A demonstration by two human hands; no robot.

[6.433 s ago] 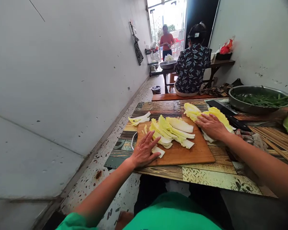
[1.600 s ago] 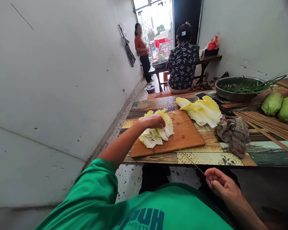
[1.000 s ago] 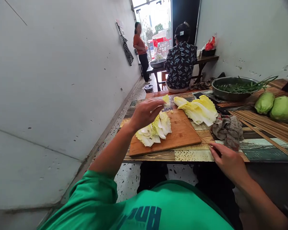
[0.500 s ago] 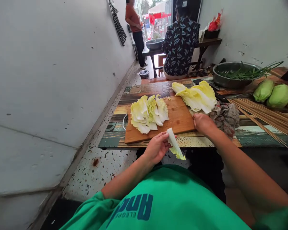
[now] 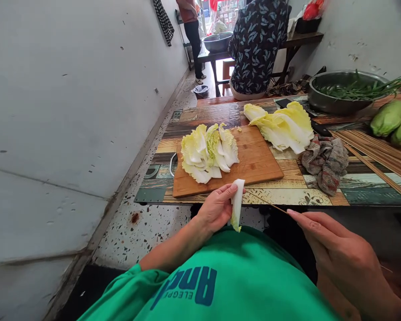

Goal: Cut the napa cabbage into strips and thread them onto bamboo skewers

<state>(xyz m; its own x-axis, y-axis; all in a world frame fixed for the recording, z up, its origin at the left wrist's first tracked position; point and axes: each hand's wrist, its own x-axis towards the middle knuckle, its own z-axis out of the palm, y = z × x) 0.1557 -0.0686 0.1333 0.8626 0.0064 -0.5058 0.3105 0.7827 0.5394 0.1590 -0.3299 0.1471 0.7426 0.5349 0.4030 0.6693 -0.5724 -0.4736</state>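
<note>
Between thumb and fingers, my left hand (image 5: 217, 207) grips a strip of napa cabbage leaf (image 5: 237, 203), white at the top and yellow-green at its lower tip. My right hand (image 5: 337, 240) pinches a thin wooden skewer (image 5: 267, 203) that points left, its tip at the cabbage strip; whether it has pierced the strip cannot be seen. Just beyond my left hand lies a wooden cutting board (image 5: 254, 156) with several cut cabbage pieces (image 5: 209, 154) on its left half. Larger cabbage leaves (image 5: 282, 127) lie at the board's far right corner.
A crumpled rag (image 5: 327, 162) and a bundle of skewers (image 5: 381, 154) lie at the right. Behind them are a metal basin (image 5: 334, 104) of green stalks, pale green vegetables (image 5: 387, 118) and a black-handled knife (image 5: 321, 129). Farther off, one person (image 5: 259, 49) sits and another (image 5: 192, 40) stands.
My right hand has left the cutting board's right edge and moved nearer me, now holding a skewer. The cabbage strip in my left hand has turned more upright. The view has tilted downward.
</note>
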